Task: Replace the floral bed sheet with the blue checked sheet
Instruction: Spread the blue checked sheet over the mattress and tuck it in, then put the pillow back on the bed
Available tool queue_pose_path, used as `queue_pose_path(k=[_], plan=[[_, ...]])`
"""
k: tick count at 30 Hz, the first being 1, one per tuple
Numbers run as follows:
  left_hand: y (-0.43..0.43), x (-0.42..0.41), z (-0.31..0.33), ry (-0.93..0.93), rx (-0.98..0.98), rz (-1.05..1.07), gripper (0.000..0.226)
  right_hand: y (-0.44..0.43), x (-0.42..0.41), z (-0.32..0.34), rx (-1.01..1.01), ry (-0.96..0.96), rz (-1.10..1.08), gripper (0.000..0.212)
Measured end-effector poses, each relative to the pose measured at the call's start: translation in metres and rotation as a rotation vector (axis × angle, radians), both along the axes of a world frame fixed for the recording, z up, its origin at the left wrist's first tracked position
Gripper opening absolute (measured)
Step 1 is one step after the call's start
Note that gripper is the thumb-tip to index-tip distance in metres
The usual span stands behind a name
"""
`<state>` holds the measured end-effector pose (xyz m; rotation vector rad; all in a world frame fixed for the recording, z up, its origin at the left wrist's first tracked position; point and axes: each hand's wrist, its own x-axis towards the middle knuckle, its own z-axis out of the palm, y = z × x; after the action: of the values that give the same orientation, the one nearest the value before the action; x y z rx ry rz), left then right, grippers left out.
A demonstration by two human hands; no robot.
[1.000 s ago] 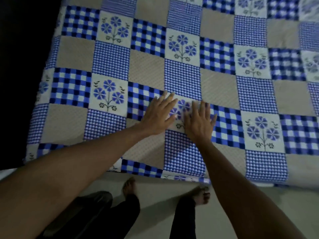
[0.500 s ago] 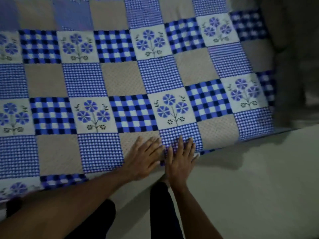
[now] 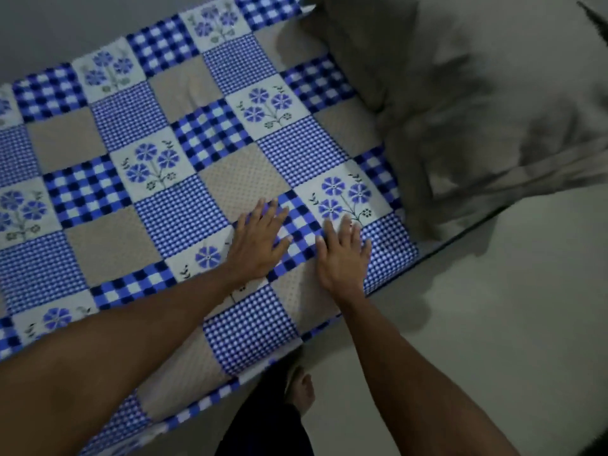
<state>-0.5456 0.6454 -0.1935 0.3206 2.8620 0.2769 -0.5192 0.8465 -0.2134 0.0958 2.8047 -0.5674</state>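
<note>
The blue checked sheet (image 3: pixel 184 166), a patchwork of blue gingham, beige and blue-flower squares, lies spread flat over the bed and reaches its near edge. My left hand (image 3: pixel 258 243) rests flat on it with fingers spread, near the bed's right end. My right hand (image 3: pixel 343 258) lies flat beside it, palm down, close to the sheet's right corner. Neither hand holds anything. No floral sheet can be told apart in view.
A heap of grey bedding or pillows (image 3: pixel 460 103) sits at the bed's right end, beyond the sheet's edge. Pale floor (image 3: pixel 477 307) spreads to the right and below. My bare foot (image 3: pixel 301 391) and dark trouser leg stand by the bed's near edge.
Both hands have slid along the sheet toward the bed's right end, staying flat and side by side. The view has swung right, bringing the grey bedding heap into sight.
</note>
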Motion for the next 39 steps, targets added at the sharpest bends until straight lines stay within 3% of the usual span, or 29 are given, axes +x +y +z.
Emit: queue_pose_path(k=[5,8,11,13,17,22,24,26,29,32,35,36,39], plan=[[0.086,0.029,-0.018,-0.042,-0.077,-0.198,0.07,0.078,0.042,-0.013,0.076,0.163,-0.079,0.056],[0.129,0.036,-0.015,0.003,0.102,-0.217,0.06,0.102,0.04,0.002,-0.04,0.256,-0.188,0.045],[0.157,-0.011,0.007,0.16,0.491,-0.003,0.045,0.113,0.0,0.038,-0.178,0.417,-0.137,0.034],[0.168,-0.063,0.03,0.228,0.651,0.214,0.033,0.118,-0.046,0.073,-0.251,0.531,-0.044,0.029],[0.175,-0.183,0.069,0.073,0.845,0.619,0.017,0.131,-0.164,0.146,-0.293,0.72,0.13,0.03],[0.191,-0.297,0.102,-0.098,1.047,0.936,0.038,0.177,-0.317,0.197,-0.059,0.793,0.055,0.034],[0.202,-0.325,0.108,-0.203,1.14,0.969,0.045,0.21,-0.368,0.206,0.024,0.714,-0.01,0.041],[0.214,-0.345,0.113,-0.254,1.231,0.957,0.069,0.249,-0.413,0.213,0.08,0.6,-0.058,0.05],[0.228,-0.365,0.114,-0.263,1.237,1.001,0.089,0.309,-0.464,0.215,0.073,0.384,-0.129,0.063],[0.243,-0.373,0.114,-0.36,1.272,1.07,0.115,0.363,-0.496,0.21,-0.182,0.127,-0.261,0.074],[0.24,-0.378,0.099,-0.389,1.301,1.11,0.111,0.408,-0.51,0.192,-0.563,-0.108,-0.299,0.07],[0.239,-0.377,0.093,-0.4,1.3,1.144,0.109,0.419,-0.513,0.183,-0.593,-0.183,-0.253,0.07],[0.262,-0.367,0.105,-0.453,1.33,1.166,0.104,0.443,-0.518,0.138,-0.61,-0.368,-0.135,0.1]])
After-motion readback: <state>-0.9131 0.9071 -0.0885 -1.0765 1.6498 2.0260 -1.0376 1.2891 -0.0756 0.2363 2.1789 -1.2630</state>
